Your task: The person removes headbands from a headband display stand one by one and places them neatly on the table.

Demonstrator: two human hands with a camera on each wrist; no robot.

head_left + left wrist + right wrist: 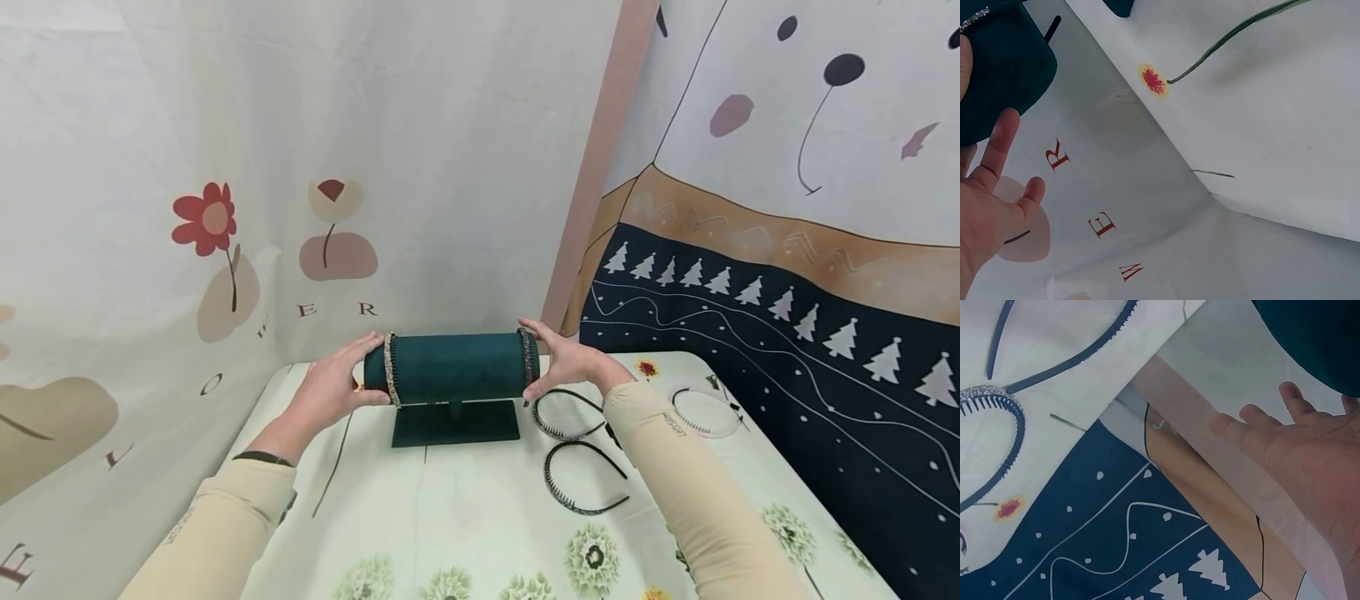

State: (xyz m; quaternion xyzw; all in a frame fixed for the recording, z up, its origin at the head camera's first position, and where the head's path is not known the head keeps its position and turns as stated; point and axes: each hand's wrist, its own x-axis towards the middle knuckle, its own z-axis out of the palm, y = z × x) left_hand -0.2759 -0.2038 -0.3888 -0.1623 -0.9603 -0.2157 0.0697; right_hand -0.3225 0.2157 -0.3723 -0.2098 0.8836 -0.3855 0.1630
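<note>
A dark green velvet roll stand (457, 367) is upright on the table, its flat base (455, 425) below the roll. One sparkly toothed headband (390, 371) is fitted around the roll's left end, a darker one (528, 358) around its right end. My left hand (330, 383) holds the left headband between thumb and fingers, while ring and little fingers (1001, 140) extend beside the roll's end. On the other side my right hand (573, 362) spans the darker headband, thumb at its lower part and forefinger near its top. The other right fingers (1257, 419) are spread, apart from the roll.
Two dark toothed headbands (585, 479) lie to the right of the base, partly near my right sleeve (693, 467). A pale headband (705, 412) lies farther right. Printed cloth (465, 167) hangs behind the flowered tablecloth (450, 517).
</note>
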